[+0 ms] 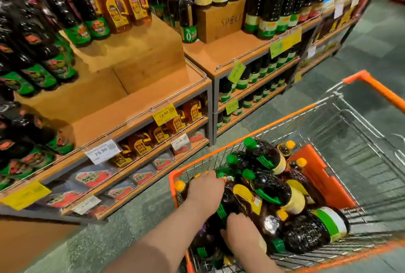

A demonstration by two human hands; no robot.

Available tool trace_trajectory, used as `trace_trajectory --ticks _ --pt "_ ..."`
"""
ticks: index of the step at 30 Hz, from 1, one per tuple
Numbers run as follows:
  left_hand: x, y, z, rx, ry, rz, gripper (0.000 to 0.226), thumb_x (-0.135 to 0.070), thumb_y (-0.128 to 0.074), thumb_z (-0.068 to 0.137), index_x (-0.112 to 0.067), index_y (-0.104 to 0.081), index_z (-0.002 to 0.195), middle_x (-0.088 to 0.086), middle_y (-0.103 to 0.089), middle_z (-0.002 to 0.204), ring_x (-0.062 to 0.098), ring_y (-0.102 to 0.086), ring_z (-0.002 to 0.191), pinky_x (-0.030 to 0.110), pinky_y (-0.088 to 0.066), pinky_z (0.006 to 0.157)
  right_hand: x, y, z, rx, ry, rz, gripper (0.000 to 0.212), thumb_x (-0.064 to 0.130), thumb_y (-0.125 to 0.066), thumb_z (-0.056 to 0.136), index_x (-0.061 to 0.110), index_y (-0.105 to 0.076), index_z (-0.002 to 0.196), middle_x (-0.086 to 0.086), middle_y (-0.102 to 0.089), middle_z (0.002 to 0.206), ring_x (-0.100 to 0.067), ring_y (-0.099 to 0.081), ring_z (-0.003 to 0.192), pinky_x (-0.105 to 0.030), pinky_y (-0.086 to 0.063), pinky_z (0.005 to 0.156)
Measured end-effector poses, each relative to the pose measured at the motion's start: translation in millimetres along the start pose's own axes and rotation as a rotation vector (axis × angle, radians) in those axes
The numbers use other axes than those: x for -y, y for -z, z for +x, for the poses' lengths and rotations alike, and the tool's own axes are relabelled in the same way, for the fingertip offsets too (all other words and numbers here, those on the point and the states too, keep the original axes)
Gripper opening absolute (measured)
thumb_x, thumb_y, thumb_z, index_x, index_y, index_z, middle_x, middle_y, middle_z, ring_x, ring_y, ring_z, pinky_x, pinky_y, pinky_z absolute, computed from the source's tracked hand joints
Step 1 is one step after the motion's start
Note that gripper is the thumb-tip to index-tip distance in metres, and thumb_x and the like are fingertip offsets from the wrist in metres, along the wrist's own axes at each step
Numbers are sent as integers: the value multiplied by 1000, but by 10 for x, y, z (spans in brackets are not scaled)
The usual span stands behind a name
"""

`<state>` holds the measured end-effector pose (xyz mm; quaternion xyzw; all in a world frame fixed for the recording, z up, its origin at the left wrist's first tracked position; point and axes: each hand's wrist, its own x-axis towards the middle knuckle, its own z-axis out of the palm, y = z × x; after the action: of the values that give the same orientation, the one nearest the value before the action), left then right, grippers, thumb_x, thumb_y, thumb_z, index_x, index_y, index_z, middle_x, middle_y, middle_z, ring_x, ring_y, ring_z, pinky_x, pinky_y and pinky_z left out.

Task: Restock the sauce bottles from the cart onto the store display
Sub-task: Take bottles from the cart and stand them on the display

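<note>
Nearest the camera, the right hand (242, 232) reaches down into the orange-rimmed wire shopping cart (285, 123), its fingers curled round the lower body of a dark, glossy plastic sauce bottle with green label stripes (226, 207). Just beyond it, the left hand (205, 189) grips the upper end of what looks like the same bottle, though the pile hides its neck. That bottle lies on its side, long axis running from near to far between the two hands, so both are about equally close to it.

To its right lies the heap of other dark green-capped and amber yellow-capped bottles (274, 187), smooth, rounded and slippery-looking, resting across one another at odd angles.

Up and to the left stands the stepped wooden display (140, 53), its flat bare tiers offering room; lifting leftward favours the left hand leading.
</note>
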<state>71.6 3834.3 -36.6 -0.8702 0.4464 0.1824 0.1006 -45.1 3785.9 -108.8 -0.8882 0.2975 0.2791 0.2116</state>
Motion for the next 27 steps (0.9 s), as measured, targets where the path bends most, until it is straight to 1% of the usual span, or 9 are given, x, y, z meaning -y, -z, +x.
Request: trace_trajectory --ticks 4,7,9,12,14,17,21,25,27 --pt "4 -162 243 100 -43 59 45 -2 -58 87 -6 -48 131 16 -47 123 35 -48 116 47 -50 83 -6 47 103 16 -28 15 33 34 -56 91 11 -55 114 -9 -58 118 -28 -56 110 -34 -46 87" --pt "11 -265 378 163 -70 92 43 1 -55 88 -2 -47 130 18 -45 126 36 -49 112 46 -53 80 55 68 158 26 -42 26 30 27 -54 91 12 -53 116 -8 -57 119 -28 -56 111 -34 -47 86" --pt "37 -318 445 182 -89 100 43 1 -53 89 -3 -46 131 19 -45 126 37 -50 112 46 -53 80 117 77 180 1 -60 38 27 27 -51 92 12 -55 114 -8 -58 116 -27 -58 108 -33 -46 82" --pt "104 -359 536 197 -131 105 40 2 -53 89 -4 -49 128 17 -46 125 36 -53 110 47 -53 82 211 137 200 -20 -114 42 24 25 -50 91 12 -61 108 -7 -62 111 -27 -60 103 -33 -47 77" --pt "134 -330 586 219 -161 105 37 2 -54 88 -3 -53 125 17 -47 123 35 -55 109 47 -52 82 243 182 216 5 -164 47 22 21 -51 89 11 -64 104 -8 -64 109 -28 -62 101 -34 -48 77" --pt "150 -242 631 246 -207 106 37 1 -56 89 -4 -56 126 17 -50 124 35 -56 112 45 -52 86 282 237 217 5 -253 90 19 17 -53 86 11 -64 101 -7 -66 106 -29 -64 99 -33 -50 77" --pt "176 -52 600 235 -318 106 28 -3 -57 89 -4 -63 116 16 -60 119 35 -61 109 43 -53 84 312 319 80 -63 -428 194 21 12 -51 85 12 -65 101 -7 -67 105 -28 -65 99 -34 -52 77" --pt "148 263 489 194 -501 90 29 -21 -66 85 -8 -65 112 13 -62 114 33 -62 107 41 -53 83 290 408 -145 -214 -620 320 22 13 -49 83 12 -64 100 -9 -68 104 -29 -65 100 -35 -52 79" --pt "128 479 421 150 -615 65 26 -23 -67 84 -9 -66 105 12 -62 105 34 -63 101 40 -53 80 330 487 -274 -284 -703 359 20 11 -49 82 10 -62 97 -10 -67 101 -30 -64 98 -35 -51 77"
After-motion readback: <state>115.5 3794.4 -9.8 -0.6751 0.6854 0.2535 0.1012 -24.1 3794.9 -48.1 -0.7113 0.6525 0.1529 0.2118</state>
